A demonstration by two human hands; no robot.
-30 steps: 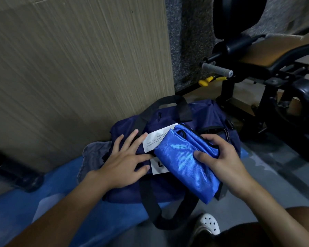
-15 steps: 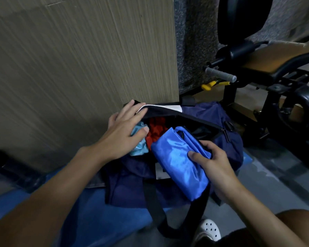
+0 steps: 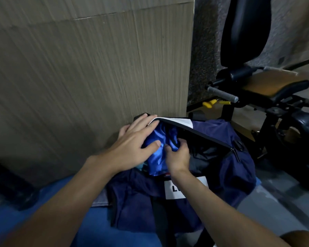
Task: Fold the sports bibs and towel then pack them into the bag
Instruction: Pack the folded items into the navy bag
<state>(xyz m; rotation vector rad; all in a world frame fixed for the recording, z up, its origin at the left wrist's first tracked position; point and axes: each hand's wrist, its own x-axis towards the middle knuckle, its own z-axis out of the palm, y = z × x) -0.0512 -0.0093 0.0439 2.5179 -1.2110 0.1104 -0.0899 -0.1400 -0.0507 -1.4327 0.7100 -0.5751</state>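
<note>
Navy nylon forms the soft duffel bag [image 3: 235, 168], which lies slumped at the foot of a wood-grain wall panel [image 3: 89, 68] with its zipped mouth gaping upward. The folded bib of shiny royal-blue satin [image 3: 155, 157] sits half inside that mouth at its left end. Its long axis runs from the near lip up and away toward the far rim, so its far end is already under the flap and its near end hangs out over the lip. The left hand [image 3: 132, 147] lies flat, with straight fingers laid over the raised flap edge and the thumb resting on the bib's left side. The right hand [image 3: 178, 157] is the nearer one to the open cavity. Its curled fingers [image 3: 183, 145] pinch the bib's right edge, so the cloth lies just left of them. The empty dark space lies to the right and deeper, so the coming push should probably go down and rightward.
</note>
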